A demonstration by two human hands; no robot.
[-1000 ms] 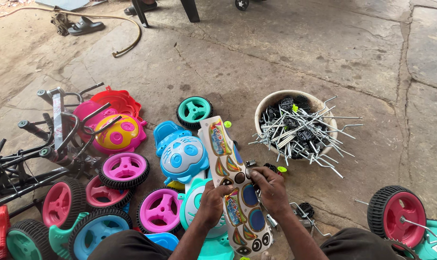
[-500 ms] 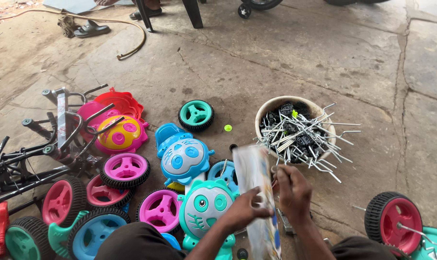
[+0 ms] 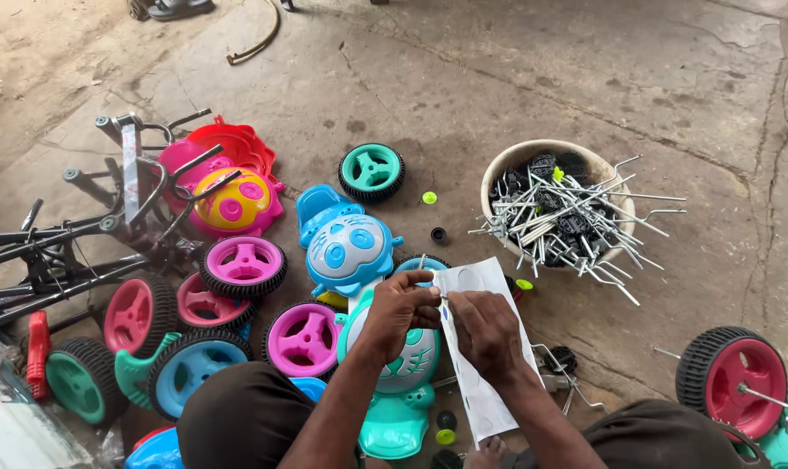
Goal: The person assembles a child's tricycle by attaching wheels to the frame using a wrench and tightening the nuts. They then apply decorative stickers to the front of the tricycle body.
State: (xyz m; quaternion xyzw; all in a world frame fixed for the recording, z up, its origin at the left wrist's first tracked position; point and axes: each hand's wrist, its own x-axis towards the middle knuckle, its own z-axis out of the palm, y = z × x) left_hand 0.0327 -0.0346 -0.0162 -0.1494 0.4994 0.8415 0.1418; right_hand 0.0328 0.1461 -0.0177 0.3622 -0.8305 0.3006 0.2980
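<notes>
While both grip, left hand [image 3: 400,308] and right hand [image 3: 487,334] pinch white sheet [image 3: 481,382].

Bowl [image 3: 498,170] of metal rods [image 3: 576,227], green wheel [image 3: 371,172] (lying flat), pink wheels [image 3: 243,266], black frames [image 3: 81,234]

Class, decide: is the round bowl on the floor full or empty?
Full. The round bowl is heaped with metal rods and black parts, the rods sticking out past its rim.
</notes>
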